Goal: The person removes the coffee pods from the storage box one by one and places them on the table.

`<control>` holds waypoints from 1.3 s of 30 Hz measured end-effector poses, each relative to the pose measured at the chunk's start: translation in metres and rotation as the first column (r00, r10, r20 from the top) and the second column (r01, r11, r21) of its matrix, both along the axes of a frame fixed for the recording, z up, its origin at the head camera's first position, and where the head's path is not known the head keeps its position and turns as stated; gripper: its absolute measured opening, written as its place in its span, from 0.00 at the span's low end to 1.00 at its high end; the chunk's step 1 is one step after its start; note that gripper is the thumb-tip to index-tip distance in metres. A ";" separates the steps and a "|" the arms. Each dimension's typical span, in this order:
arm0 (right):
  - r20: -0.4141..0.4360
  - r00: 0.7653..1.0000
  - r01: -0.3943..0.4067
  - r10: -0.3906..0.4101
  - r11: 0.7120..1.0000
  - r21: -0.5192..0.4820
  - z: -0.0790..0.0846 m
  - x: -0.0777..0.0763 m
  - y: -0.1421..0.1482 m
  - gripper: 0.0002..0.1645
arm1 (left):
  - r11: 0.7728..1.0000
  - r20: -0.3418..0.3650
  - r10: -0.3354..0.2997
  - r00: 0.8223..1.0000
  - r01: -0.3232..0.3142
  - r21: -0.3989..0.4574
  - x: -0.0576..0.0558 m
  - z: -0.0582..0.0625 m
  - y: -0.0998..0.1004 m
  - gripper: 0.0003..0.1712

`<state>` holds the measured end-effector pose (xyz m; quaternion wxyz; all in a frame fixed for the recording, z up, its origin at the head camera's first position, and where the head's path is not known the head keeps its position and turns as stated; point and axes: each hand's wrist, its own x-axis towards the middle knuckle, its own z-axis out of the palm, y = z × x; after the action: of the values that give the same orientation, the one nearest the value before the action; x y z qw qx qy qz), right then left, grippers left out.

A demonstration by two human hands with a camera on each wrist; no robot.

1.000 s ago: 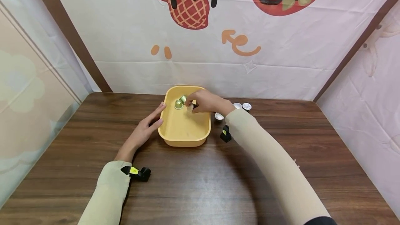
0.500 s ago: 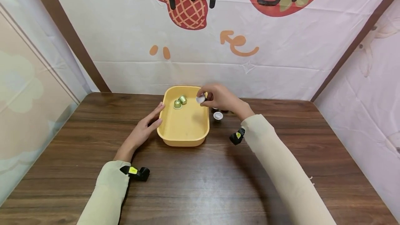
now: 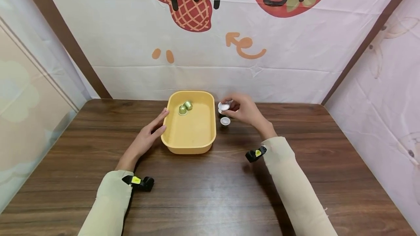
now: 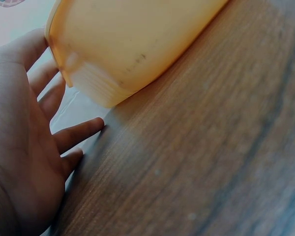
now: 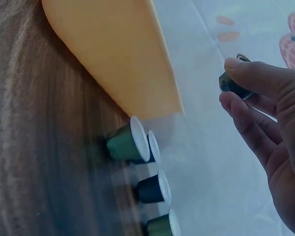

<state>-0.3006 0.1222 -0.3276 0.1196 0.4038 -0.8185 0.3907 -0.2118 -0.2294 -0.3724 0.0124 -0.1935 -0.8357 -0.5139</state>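
Observation:
My right hand (image 3: 244, 110) pinches a dark coffee capsule (image 5: 234, 87) between thumb and fingers, above the table just right of a yellow plastic basin (image 3: 190, 130). Its pale foil lid faces up in the head view. Two light-green coffee capsules, one upright (image 3: 182, 110) and one tipped (image 3: 188, 105), lie in the basin's far left part. My left hand (image 3: 146, 138) touches the basin's left rim with extended fingers; in the left wrist view, the thumb and some fingers meet the rim while others reach down towards the table.
Several coffee capsules stand lid up on the table right of the basin, among them a green one (image 5: 125, 141) and a dark one (image 5: 152, 189). The wooden table (image 3: 197, 192) backs onto a printed cloth wall (image 3: 131, 35).
My right hand has moved out of the basin to the right, still pinching the dark capsule. The two green capsules stay inside, and my left hand keeps to the rim.

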 end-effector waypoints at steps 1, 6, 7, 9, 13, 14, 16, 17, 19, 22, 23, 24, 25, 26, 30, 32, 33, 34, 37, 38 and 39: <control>0.005 1.000 0.013 -0.013 1.000 -0.019 -0.002 0.001 0.002 0.17 | 1.000 0.000 0.000 1.000 0.000 -0.001 0.000 0.000 0.000 0.31; 0.057 0.996 0.079 -0.074 0.992 -0.101 -0.014 0.002 0.012 0.18 | 1.000 0.001 -0.001 1.000 0.001 0.000 -0.001 -0.001 -0.001 0.31; 0.063 0.995 0.088 -0.081 0.990 -0.111 -0.016 0.003 0.014 0.18 | 1.000 0.001 -0.002 1.000 0.002 0.001 -0.001 -0.001 -0.001 0.31; 0.065 0.993 0.105 -0.098 0.987 -0.122 -0.020 0.004 0.019 0.18 | 1.000 0.001 -0.003 1.000 0.003 0.004 -0.001 -0.002 -0.001 0.31; 0.074 0.987 0.151 -0.142 0.981 -0.123 -0.019 0.014 0.024 0.18 | 1.000 0.006 -0.005 1.000 0.005 0.012 -0.002 -0.002 -0.001 0.31; 0.085 0.984 0.165 -0.155 0.979 -0.121 -0.018 0.018 0.025 0.18 | 1.000 0.007 -0.005 1.000 0.005 0.014 -0.002 -0.002 0.000 0.31; 0.110 0.978 0.188 -0.175 0.975 -0.117 -0.014 0.027 0.026 0.17 | 1.000 0.010 -0.008 1.000 0.008 0.018 -0.003 -0.003 0.000 0.31; 0.120 0.976 0.194 -0.180 0.974 -0.119 -0.013 0.030 0.026 0.17 | 1.000 0.011 -0.009 1.000 0.009 0.020 -0.003 -0.003 0.000 0.31; 0.136 0.973 0.203 -0.185 0.971 -0.126 -0.013 0.034 0.027 0.17 | 1.000 0.011 -0.011 1.000 0.010 0.022 -0.004 -0.003 0.000 0.31; 0.145 0.973 0.199 -0.178 0.969 -0.146 -0.024 0.030 0.031 0.17 | 1.000 0.006 -0.012 1.000 0.011 0.026 -0.004 -0.003 0.000 0.31; 0.146 0.974 0.198 -0.176 0.968 -0.154 -0.031 0.026 0.033 0.17 | 1.000 0.004 -0.012 1.000 0.012 0.025 -0.004 -0.003 0.000 0.31; 0.156 0.972 0.201 -0.176 0.967 -0.158 -0.038 0.021 0.035 0.17 | 1.000 0.002 -0.012 1.000 0.012 0.024 -0.004 -0.003 0.000 0.31; 0.164 0.970 0.207 -0.182 0.966 -0.157 -0.045 0.017 0.037 0.17 | 1.000 0.001 -0.013 1.000 0.013 0.024 -0.004 -0.003 0.000 0.31; 0.170 0.966 0.219 -0.193 0.964 -0.152 -0.052 0.013 0.038 0.17 | 1.000 0.001 -0.013 1.000 0.013 0.023 -0.004 -0.002 0.001 0.31; 0.195 0.954 0.257 -0.229 0.958 -0.130 -0.069 0.005 0.041 0.17 | 1.000 0.004 -0.016 1.000 0.015 0.017 -0.004 -0.001 0.001 0.31; 0.210 0.949 0.266 -0.237 0.956 -0.125 -0.073 0.004 0.040 0.17 | 1.000 0.007 -0.012 1.000 0.012 0.016 -0.003 -0.002 0.001 0.31; 0.224 0.946 0.268 -0.236 0.955 -0.129 -0.075 0.003 0.040 0.17 | 1.000 0.007 -0.010 1.000 0.010 0.017 -0.003 -0.002 0.000 0.31; 0.243 0.941 0.274 -0.237 0.952 -0.133 -0.076 0.003 0.040 0.17 | 1.000 0.008 -0.008 1.000 0.008 0.017 -0.003 -0.002 0.000 0.31; 0.294 0.925 0.293 -0.243 0.946 -0.141 -0.081 0.002 0.039 0.16 | 1.000 0.009 -0.002 1.000 0.002 0.018 -0.003 -0.003 -0.001 0.31; 0.303 0.921 0.298 -0.245 0.943 -0.145 -0.083 0.002 0.039 0.16 | 1.000 0.010 -0.002 1.000 0.002 0.020 -0.003 -0.003 -0.001 0.31; 0.311 0.918 0.302 -0.245 0.942 -0.150 -0.084 0.001 0.039 0.16 | 1.000 0.009 -0.001 1.000 0.001 0.020 -0.003 -0.003 0.000 0.31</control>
<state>-0.2995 0.1616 -0.4116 0.0915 0.2101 -0.8334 0.5029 -0.2145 -0.2299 -0.3753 0.0101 -0.1912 -0.8306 -0.5229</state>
